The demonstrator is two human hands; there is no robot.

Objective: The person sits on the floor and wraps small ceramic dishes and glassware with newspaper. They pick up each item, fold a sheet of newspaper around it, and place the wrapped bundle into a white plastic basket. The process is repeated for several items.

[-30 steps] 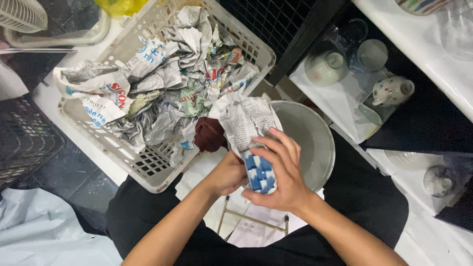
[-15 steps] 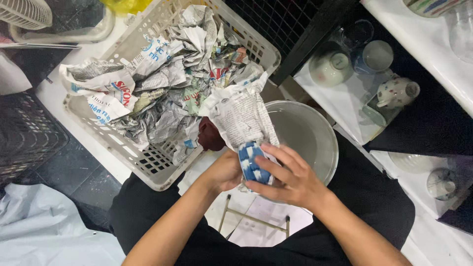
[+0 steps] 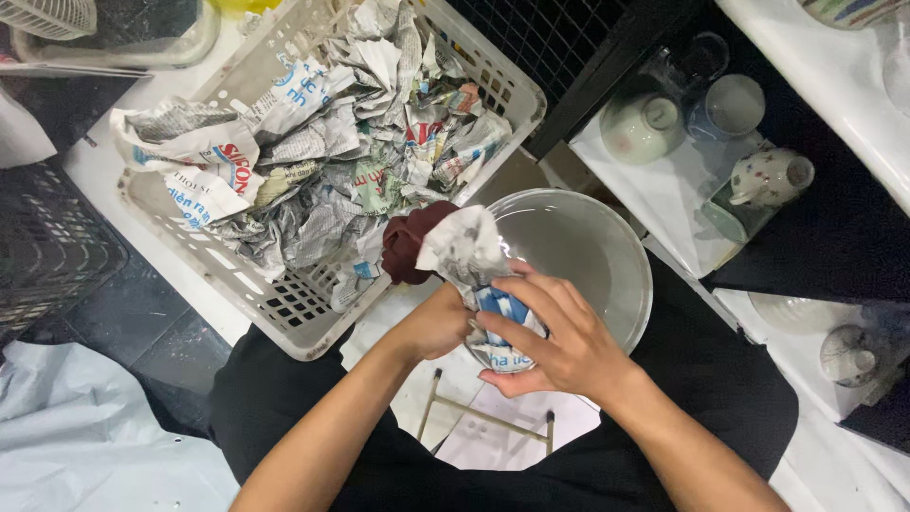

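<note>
Both my hands hold a small blue-and-white patterned cup [image 3: 502,306] half covered by a sheet of newspaper [image 3: 464,248]. My right hand [image 3: 555,341] grips the cup from the right, fingers spread over the paper. Under the bundle on its left side sits my left hand [image 3: 438,322], closed on the paper. The bundle hangs over the near rim of a round grey basin [image 3: 607,256]. A dark red cloth [image 3: 408,245] lies just behind the paper.
A white plastic basket [image 3: 284,308] full of crumpled newspaper stands to the left. On the right shelf sit a pale bowl [image 3: 641,125], a glass cup [image 3: 733,102] and a spotted teapot [image 3: 766,180]. A black crate [image 3: 47,256] is at far left.
The newspaper sheet, standing tall over the cup a second ago, has been folded down and bunched around it. My right hand's fingers now cover more of the cup.
</note>
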